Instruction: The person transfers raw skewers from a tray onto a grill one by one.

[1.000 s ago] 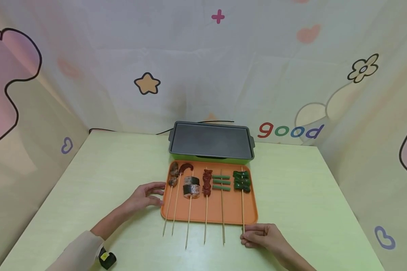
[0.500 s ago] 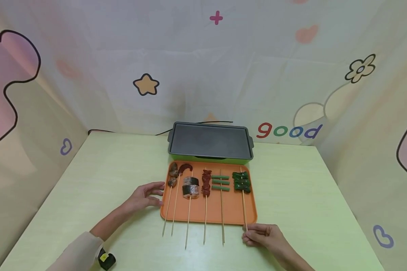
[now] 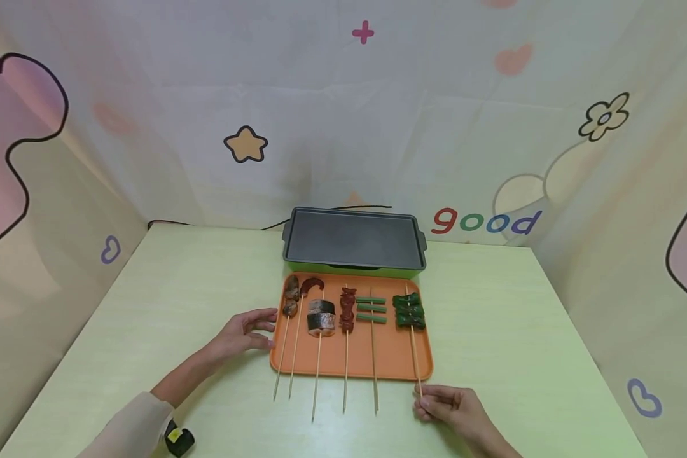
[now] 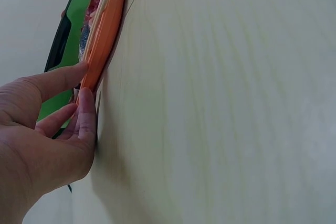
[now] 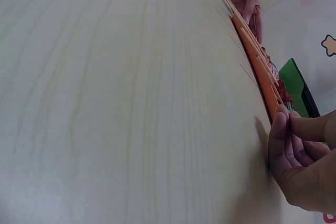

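An orange tray carries a row of skewers, their bare stick ends jutting over its near rim. My right hand pinches the stick of the rightmost skewer, which bears glossy dark green pieces; the pinch also shows in the right wrist view. At the tray's left rim, my left hand touches the edge with extended fingers and thumb. Between them lie skewers of green sticks, red meat, black-and-white roll slices, a curved reddish-brown piece and brown lumps.
Right behind the tray stands a green electric griddle with a dark flat plate. A black cord runs along the table's back edge. The pale table extends to both sides, with a printed curtain around it.
My right hand has shifted slightly right and toward me, drawing the lower end of the green skewer with it, so the skewer now slants. My left hand stays at the tray rim.
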The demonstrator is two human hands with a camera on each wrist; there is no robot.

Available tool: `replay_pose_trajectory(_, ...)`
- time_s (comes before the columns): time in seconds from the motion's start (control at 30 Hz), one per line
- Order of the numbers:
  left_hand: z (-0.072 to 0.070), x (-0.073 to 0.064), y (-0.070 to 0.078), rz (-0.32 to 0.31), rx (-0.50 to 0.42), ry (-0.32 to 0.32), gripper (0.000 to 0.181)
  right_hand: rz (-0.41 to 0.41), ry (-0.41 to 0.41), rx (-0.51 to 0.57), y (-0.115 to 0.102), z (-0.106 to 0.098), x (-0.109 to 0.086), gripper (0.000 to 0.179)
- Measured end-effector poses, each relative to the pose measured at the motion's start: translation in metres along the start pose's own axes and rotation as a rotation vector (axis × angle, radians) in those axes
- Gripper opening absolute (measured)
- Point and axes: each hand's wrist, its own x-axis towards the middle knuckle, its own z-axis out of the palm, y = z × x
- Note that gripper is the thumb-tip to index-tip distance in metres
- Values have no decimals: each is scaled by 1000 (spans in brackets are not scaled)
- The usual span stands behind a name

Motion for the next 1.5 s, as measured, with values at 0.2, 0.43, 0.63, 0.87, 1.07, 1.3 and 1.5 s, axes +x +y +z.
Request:
replay_pose_trajectory(0.2,0,1,-1,8,-1,-4,66,-71,-50,13,1,1,-2,52)
replay_pose_trajectory(0.43,0,1,-1,5,15,1,66,-129,-53,-61,1,5,-1,47)
replay_pose_trajectory(0.63,1,0,1,5,17,2,66,-191,22,-157,-4,8,1,43)
replay_pose_trajectory(0.87,0,1,0,-4,19,5,66,-184,93,-173,-23,10,9,41)
replay_pose_trajectory(1.07,0,2,-1,-32,29,19,65,-168,166,-162,-34,11,21,40)
replay_pose_trajectory(1.3,0,2,-3,-28,23,18,64,-149,277,-80,-47,6,39,40)
replay_pose_trajectory(1.5,-1,2,-3,-5,20,-1,65,-190,270,-41,-57,-6,56,45)
